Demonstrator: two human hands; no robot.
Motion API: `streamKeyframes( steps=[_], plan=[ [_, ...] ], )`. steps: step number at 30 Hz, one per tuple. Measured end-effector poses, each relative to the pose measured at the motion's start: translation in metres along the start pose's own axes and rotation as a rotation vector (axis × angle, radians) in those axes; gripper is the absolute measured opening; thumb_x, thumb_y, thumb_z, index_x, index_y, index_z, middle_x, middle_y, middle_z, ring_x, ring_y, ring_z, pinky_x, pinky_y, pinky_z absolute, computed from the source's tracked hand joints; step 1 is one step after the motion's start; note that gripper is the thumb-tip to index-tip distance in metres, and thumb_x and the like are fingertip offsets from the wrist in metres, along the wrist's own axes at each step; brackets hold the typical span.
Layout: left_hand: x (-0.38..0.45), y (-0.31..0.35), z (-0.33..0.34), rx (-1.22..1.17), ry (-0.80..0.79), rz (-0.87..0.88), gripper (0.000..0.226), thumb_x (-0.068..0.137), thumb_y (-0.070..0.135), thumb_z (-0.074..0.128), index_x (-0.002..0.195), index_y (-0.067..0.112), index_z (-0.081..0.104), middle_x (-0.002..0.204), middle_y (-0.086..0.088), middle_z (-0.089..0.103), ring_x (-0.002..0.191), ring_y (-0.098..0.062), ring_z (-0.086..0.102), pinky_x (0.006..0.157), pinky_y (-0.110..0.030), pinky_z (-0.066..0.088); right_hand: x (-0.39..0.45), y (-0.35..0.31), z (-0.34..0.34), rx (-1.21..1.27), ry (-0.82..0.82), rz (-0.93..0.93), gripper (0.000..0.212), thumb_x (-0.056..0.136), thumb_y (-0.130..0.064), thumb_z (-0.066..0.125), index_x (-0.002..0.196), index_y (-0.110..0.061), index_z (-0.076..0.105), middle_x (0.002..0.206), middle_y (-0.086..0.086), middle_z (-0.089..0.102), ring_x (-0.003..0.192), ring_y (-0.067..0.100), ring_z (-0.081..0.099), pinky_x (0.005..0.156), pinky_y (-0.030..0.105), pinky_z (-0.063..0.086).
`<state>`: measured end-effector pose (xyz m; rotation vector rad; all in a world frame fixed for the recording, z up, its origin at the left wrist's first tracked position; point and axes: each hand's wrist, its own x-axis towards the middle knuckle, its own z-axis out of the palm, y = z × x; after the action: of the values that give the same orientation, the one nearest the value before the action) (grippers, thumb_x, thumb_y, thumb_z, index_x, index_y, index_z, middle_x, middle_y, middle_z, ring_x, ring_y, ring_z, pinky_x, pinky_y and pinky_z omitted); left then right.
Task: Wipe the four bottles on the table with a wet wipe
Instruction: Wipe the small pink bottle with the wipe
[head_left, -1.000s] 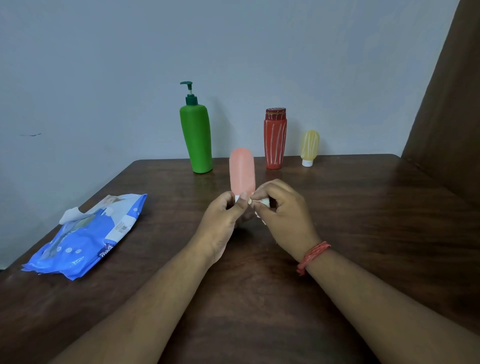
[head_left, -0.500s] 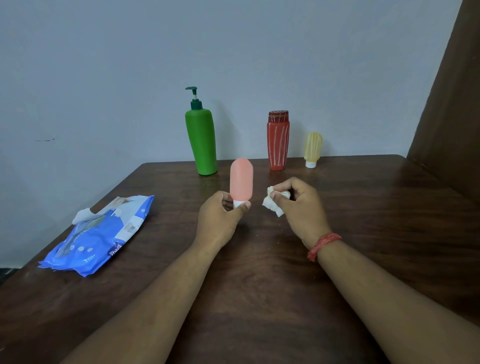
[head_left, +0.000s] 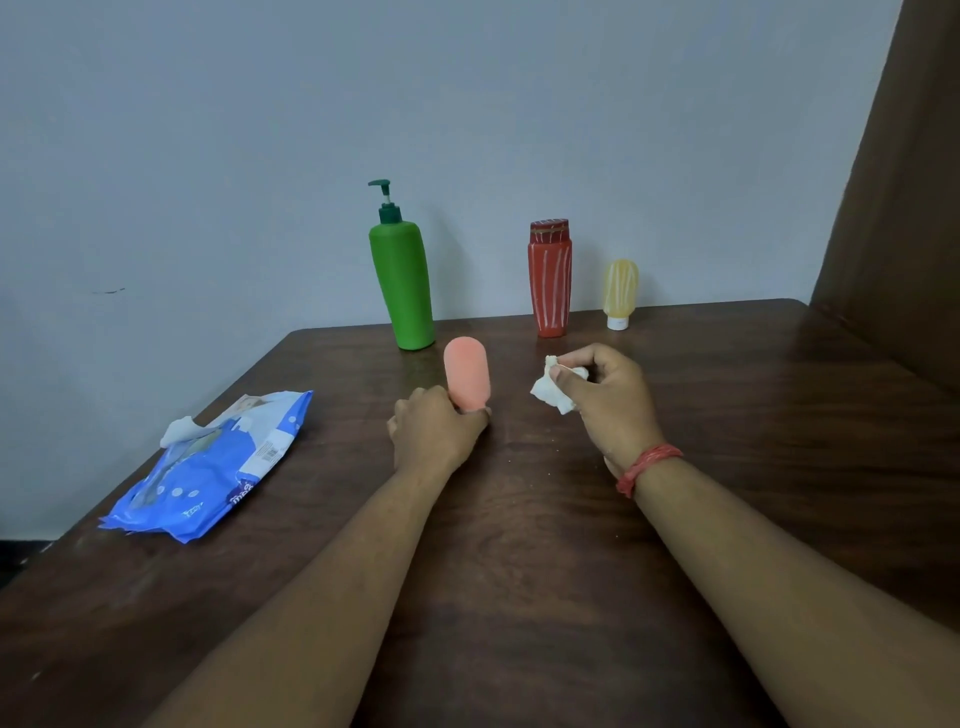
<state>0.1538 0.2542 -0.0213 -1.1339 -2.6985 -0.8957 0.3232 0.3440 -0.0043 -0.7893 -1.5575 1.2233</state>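
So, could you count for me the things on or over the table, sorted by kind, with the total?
Bottles: 4, namely green pump bottle, red striped bottle, yellow bottle, pink bottle held at its base by the left hand
Crumpled wet wipes: 1, in the right hand
Wipe packs: 1
Total: 6

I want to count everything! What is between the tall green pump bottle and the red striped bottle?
In the head view, only bare brown wooden table and wall lie between the tall green pump bottle and red striped bottle.
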Motion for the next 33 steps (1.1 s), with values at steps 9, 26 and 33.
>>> streamKeyframes(
  steps=[9,26,33],
  plan=[
    [0.032,0.013,0.018,-0.003,0.009,-0.019,0.048,0.083,0.054,0.065,0.107,0.012,0.064,0.106,-0.008,0.068,0.107,-0.035,0.059,0.093,-0.045,0.044,0.014,0.007,-0.013,0.232,0.115,0.085,0.016,0.091,-0.009,0.068,0.093,-0.024,0.071,0.101,0.003,0.074,0.097,0.019,0.072,0.083,0.035,0.059],
    [0.148,0.034,0.072,0.006,0.006,-0.066,0.050,0.083,0.052,0.061,0.113,0.012,0.065,0.108,-0.010,0.069,0.106,-0.034,0.061,0.092,-0.045,0.039,0.040,0.026,-0.019,0.288,0.209,0.107,0.010,0.090,-0.011,0.070,0.089,-0.021,0.071,0.091,-0.003,0.075,0.092,0.018,0.073,0.088,0.044,0.059],
    [0.167,0.039,0.080,0.008,-0.002,-0.069,0.044,0.085,0.050,0.060,0.110,0.014,0.065,0.108,-0.008,0.069,0.103,-0.032,0.062,0.092,-0.044,0.038,0.039,0.027,-0.017,0.338,0.202,0.105,0.014,0.090,-0.006,0.069,0.084,-0.018,0.072,0.086,0.002,0.076,0.091,0.025,0.073,0.089,0.047,0.058]
  ],
)
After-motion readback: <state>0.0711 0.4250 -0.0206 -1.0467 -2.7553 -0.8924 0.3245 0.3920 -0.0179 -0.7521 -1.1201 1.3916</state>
